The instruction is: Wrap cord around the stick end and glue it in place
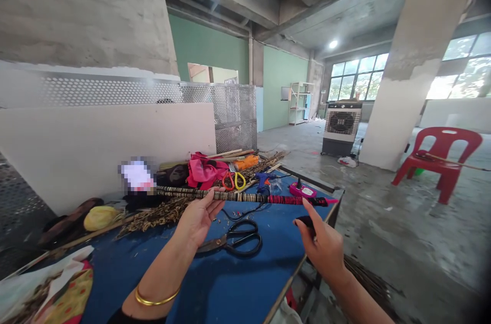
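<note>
My left hand [199, 216] lies palm up under a long stick [245, 196] wrapped in black, white and red thread, its fingers curled round the shaft above the blue table [215, 288]. My right hand [320, 242] is at the stick's pink right end, index finger raised to it, and the other fingers are closed on a small dark object I cannot name. Large black scissors [236, 239] rest on the table between my hands.
Behind the stick lie red-and-yellow scissors [233, 181], a blue glue gun [264, 178], pink cloth [203, 168], a pink device [303, 190] and dried twigs [157, 214]. A white board [107, 140] backs the table. On the concrete floor stand a red chair [441, 158] and an air cooler [341, 127].
</note>
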`<action>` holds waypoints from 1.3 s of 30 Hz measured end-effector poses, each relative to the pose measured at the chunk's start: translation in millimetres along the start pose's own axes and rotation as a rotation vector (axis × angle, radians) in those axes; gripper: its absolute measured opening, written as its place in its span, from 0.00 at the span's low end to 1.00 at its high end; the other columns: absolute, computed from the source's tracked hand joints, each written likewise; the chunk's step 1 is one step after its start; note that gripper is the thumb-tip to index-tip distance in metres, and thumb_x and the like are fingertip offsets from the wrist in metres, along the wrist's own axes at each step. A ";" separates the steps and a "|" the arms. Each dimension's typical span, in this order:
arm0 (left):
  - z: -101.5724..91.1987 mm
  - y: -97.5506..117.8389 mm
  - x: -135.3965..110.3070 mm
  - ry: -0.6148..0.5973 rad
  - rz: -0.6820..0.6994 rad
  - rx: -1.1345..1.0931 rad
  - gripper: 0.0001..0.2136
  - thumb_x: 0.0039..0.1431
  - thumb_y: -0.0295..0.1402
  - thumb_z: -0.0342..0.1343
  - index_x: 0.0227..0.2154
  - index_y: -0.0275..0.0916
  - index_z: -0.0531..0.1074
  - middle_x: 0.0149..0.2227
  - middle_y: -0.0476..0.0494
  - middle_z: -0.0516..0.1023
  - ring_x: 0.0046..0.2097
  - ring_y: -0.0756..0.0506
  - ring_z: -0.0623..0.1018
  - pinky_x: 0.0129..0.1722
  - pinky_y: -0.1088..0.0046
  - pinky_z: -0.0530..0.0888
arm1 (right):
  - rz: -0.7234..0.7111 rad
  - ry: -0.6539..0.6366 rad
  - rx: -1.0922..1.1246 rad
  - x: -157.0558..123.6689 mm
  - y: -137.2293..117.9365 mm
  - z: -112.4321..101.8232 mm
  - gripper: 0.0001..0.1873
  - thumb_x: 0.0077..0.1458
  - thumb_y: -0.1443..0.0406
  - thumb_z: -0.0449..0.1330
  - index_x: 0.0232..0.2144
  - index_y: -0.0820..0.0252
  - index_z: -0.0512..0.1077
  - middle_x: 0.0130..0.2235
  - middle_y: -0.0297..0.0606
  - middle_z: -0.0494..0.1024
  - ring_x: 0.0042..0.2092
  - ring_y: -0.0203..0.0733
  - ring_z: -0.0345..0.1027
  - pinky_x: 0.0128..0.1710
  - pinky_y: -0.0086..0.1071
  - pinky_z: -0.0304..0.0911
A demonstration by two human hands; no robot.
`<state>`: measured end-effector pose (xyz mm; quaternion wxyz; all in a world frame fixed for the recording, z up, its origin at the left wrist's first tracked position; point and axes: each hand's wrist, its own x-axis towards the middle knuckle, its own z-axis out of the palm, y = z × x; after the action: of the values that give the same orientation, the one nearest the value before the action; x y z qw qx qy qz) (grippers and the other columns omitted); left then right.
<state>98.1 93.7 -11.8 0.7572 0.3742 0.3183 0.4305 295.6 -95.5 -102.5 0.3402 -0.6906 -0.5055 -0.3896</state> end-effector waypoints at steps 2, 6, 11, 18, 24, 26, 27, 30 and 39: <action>-0.8 -0.2 0.9 0.012 -0.008 -0.001 0.09 0.61 0.21 0.52 0.32 0.31 0.77 0.35 0.40 0.82 0.34 0.49 0.81 0.37 0.75 0.79 | -0.053 0.004 -0.046 0.2 2.7 -3.1 0.23 0.62 0.62 0.53 0.57 0.65 0.65 0.27 0.36 0.77 0.25 0.36 0.69 0.29 0.28 0.62; -3.5 -1.5 3.5 0.034 -0.024 0.008 0.07 0.61 0.22 0.53 0.33 0.31 0.77 0.34 0.41 0.82 0.33 0.49 0.81 0.35 0.75 0.78 | -0.110 0.210 -0.249 5.5 12.4 -8.5 0.23 0.57 0.61 0.60 0.55 0.57 0.68 0.40 0.45 0.79 0.40 0.45 0.73 0.45 0.37 0.63; -6.0 -4.2 5.9 0.057 -0.051 0.016 0.06 0.60 0.23 0.53 0.33 0.31 0.76 0.32 0.41 0.82 0.32 0.49 0.81 0.34 0.75 0.78 | -0.221 0.041 -0.302 12.0 36.3 -5.4 0.19 0.61 0.62 0.55 0.52 0.62 0.71 0.32 0.43 0.76 0.42 0.47 0.70 0.50 0.42 0.59; -6.9 -1.0 3.1 0.004 -0.033 0.027 0.04 0.58 0.25 0.58 0.34 0.33 0.77 0.32 0.42 0.82 0.30 0.50 0.80 0.31 0.76 0.77 | -0.188 -0.287 0.031 -1.4 53.6 6.6 0.20 0.65 0.57 0.47 0.49 0.61 0.73 0.24 0.34 0.72 0.27 0.37 0.66 0.36 0.35 0.60; -5.7 0.1 2.2 -0.051 0.008 0.037 0.04 0.55 0.21 0.58 0.27 0.33 0.76 0.26 0.44 0.80 0.28 0.49 0.80 0.33 0.73 0.78 | -0.018 -0.507 0.229 2.1 51.1 7.4 0.19 0.65 0.55 0.47 0.47 0.55 0.72 0.33 0.34 0.80 0.32 0.38 0.72 0.32 0.32 0.64; -5.3 -0.9 3.4 -0.031 0.040 0.042 0.06 0.54 0.21 0.59 0.24 0.32 0.74 0.24 0.45 0.80 0.27 0.50 0.79 0.32 0.75 0.77 | 0.011 -0.540 0.244 3.4 49.4 7.6 0.19 0.65 0.55 0.47 0.47 0.53 0.72 0.35 0.33 0.81 0.33 0.39 0.72 0.32 0.31 0.66; -5.4 -1.5 4.1 -0.019 0.056 0.046 0.06 0.54 0.21 0.59 0.23 0.32 0.74 0.24 0.45 0.79 0.26 0.50 0.79 0.31 0.76 0.77 | 0.013 -0.542 0.240 3.7 48.2 7.8 0.19 0.65 0.55 0.46 0.48 0.53 0.72 0.36 0.33 0.81 0.33 0.39 0.73 0.33 0.31 0.67; -6.7 -3.5 6.5 0.010 0.088 0.057 0.05 0.52 0.22 0.61 0.23 0.32 0.74 0.23 0.44 0.79 0.25 0.50 0.79 0.29 0.77 0.76 | -0.032 -0.490 0.192 2.8 43.0 8.8 0.21 0.64 0.53 0.47 0.51 0.55 0.70 0.38 0.36 0.81 0.35 0.41 0.73 0.36 0.34 0.68; -6.3 -7.7 9.2 -0.028 0.146 -0.052 0.05 0.58 0.29 0.58 0.30 0.32 0.75 0.32 0.39 0.82 0.31 0.47 0.80 0.35 0.72 0.76 | -0.106 -0.345 0.033 -5.9 39.1 15.0 0.23 0.65 0.53 0.44 0.46 0.60 0.72 0.28 0.37 0.76 0.29 0.42 0.73 0.26 0.32 0.65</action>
<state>100.1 101.0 -23.0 0.7377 0.3826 0.2681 0.4873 335.1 -95.3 -117.7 0.2389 -0.7139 -0.5984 -0.2741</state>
